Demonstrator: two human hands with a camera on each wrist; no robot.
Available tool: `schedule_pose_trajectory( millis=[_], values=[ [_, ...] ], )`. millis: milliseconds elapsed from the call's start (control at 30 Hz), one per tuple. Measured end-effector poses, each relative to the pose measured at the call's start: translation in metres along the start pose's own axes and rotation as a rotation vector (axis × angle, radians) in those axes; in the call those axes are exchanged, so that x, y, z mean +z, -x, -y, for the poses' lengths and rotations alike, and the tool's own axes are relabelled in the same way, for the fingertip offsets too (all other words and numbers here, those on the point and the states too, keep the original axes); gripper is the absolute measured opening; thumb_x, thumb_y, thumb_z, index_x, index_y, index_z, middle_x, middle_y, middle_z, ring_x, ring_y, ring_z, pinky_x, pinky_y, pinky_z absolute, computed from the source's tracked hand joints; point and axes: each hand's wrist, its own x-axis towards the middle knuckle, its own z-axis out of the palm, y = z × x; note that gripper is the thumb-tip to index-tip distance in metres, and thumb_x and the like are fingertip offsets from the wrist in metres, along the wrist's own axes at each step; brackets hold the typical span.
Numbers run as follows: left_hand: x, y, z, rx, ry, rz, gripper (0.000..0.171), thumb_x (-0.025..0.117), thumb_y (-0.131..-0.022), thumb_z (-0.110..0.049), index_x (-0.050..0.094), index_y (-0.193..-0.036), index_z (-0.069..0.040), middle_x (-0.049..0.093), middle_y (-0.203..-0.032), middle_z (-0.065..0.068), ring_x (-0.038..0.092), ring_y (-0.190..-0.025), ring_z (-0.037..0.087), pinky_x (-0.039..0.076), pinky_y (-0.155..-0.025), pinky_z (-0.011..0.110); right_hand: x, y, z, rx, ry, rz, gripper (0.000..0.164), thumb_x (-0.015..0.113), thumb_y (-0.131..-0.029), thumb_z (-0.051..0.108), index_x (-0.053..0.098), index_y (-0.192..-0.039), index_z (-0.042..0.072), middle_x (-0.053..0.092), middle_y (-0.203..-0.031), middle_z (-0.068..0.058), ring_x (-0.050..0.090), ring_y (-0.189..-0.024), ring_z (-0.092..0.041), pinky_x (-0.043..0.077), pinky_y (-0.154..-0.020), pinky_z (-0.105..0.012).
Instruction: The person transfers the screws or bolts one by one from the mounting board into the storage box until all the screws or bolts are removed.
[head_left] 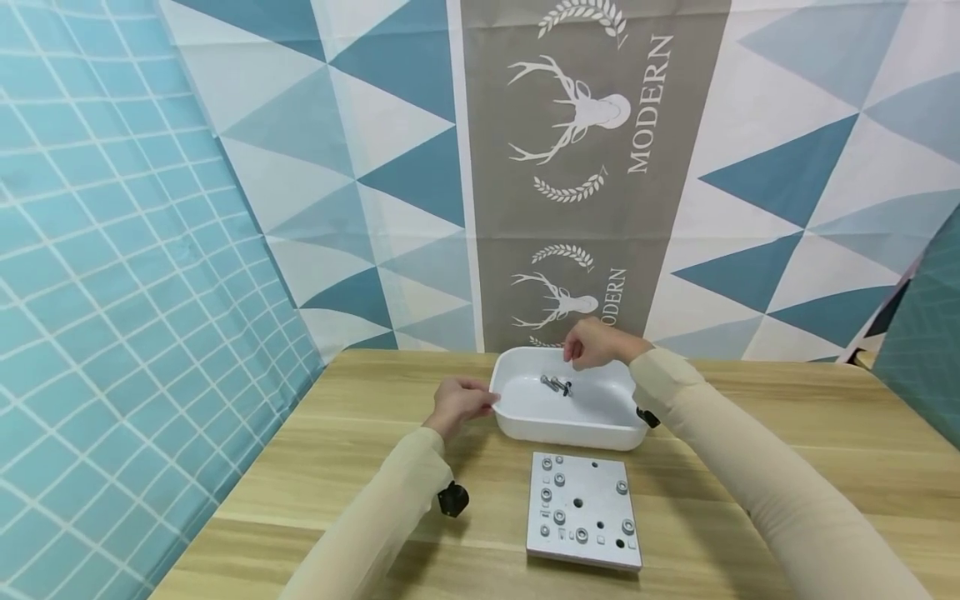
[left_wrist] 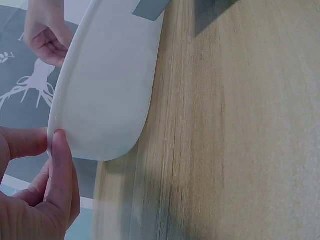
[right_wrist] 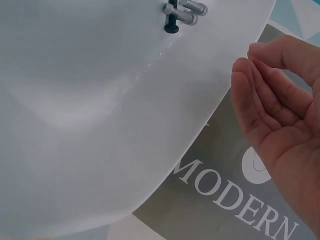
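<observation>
A white plastic tub stands on the table, and its left rim is pinched between the thumb and fingers of my left hand. In the left wrist view, the thumb lies on one side of the rim and the fingers on the other. Over the tub's far side hovers my right hand, fingers loosely bent; the right wrist view shows nothing between its fingertips. Below that hand, a few silver bolts and a black bolt lie together on the tub's floor.
A grey metal plate with several socket-head screws and open holes lies nearer to me, in front of the tub. The wooden table meets a patterned curtain behind and a blue checked one at the left.
</observation>
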Motion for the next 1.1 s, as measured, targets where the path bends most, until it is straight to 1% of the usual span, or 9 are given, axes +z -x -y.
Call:
schedule_pose_trajectory(
  millis=[133,267,500,533,700,900,1100],
  values=[
    [0.002,0.000,0.003,-0.015,0.003,0.001,0.019,0.074,-0.078,0.000,0.068,-0.095,0.006,0.062,-0.085,0.010,0.061,-0.060,0.010,0.062,-0.065,0.023,0.002,0.003,-0.003,0.010,-0.012,0.014,0.012,0.067,-0.073,-0.003,0.071,-0.084,-0.001,0.070,-0.077,-0.006,0.060,-0.067,-0.009,0.055,-0.063,-0.019],
    [0.003,0.000,0.003,-0.019,0.002,0.000,0.019,0.075,-0.078,0.000,0.068,-0.095,0.006,0.063,-0.085,0.010,0.061,-0.060,0.010,0.062,-0.068,0.025,0.001,0.007,-0.004,-0.010,-0.012,0.020,0.011,0.070,-0.074,0.000,0.071,-0.085,-0.001,0.071,-0.076,-0.006,0.060,-0.067,-0.007,0.055,-0.064,-0.018],
    [0.002,0.000,0.003,-0.010,-0.007,-0.004,0.019,0.075,-0.078,-0.001,0.069,-0.094,0.006,0.063,-0.085,0.010,0.061,-0.061,0.010,0.062,-0.066,0.023,-0.002,0.019,0.001,-0.004,-0.024,0.030,0.006,0.071,-0.076,0.004,0.070,-0.081,0.007,0.069,-0.078,-0.003,0.059,-0.069,-0.007,0.052,-0.063,-0.017],
    [0.002,0.000,0.003,-0.006,-0.011,-0.005,0.019,0.075,-0.078,-0.001,0.069,-0.094,0.006,0.064,-0.085,0.011,0.061,-0.061,0.010,0.062,-0.066,0.023,-0.003,0.020,0.001,-0.004,-0.028,0.034,0.006,0.071,-0.077,0.004,0.070,-0.082,0.006,0.069,-0.078,-0.002,0.059,-0.069,-0.006,0.052,-0.063,-0.016],
    [0.002,-0.001,0.003,-0.012,-0.012,-0.006,0.020,0.075,-0.078,-0.002,0.069,-0.095,0.006,0.065,-0.089,0.013,0.062,-0.062,0.010,0.062,-0.067,0.024,-0.002,0.028,0.002,-0.040,-0.050,0.038,0.008,0.071,-0.077,0.004,0.070,-0.084,0.001,0.068,-0.076,-0.003,0.057,-0.067,-0.006,0.051,-0.062,-0.017],
    [0.002,-0.001,0.002,-0.022,-0.011,-0.004,0.020,0.075,-0.079,-0.003,0.069,-0.096,0.005,0.066,-0.093,0.015,0.064,-0.065,0.012,0.063,-0.070,0.026,-0.001,0.038,0.003,-0.075,-0.049,0.017,0.006,0.072,-0.076,0.004,0.070,-0.081,0.006,0.069,-0.075,-0.001,0.059,-0.066,-0.004,0.052,-0.061,-0.015],
    [0.001,0.000,0.001,-0.018,-0.015,-0.003,0.020,0.075,-0.079,-0.004,0.069,-0.096,0.005,0.067,-0.094,0.015,0.066,-0.068,0.014,0.063,-0.077,0.031,-0.001,0.048,0.010,-0.109,-0.085,0.016,0.008,0.074,-0.077,0.005,0.070,-0.083,0.003,0.070,-0.077,-0.002,0.061,-0.068,-0.004,0.055,-0.063,-0.016]
  ],
)
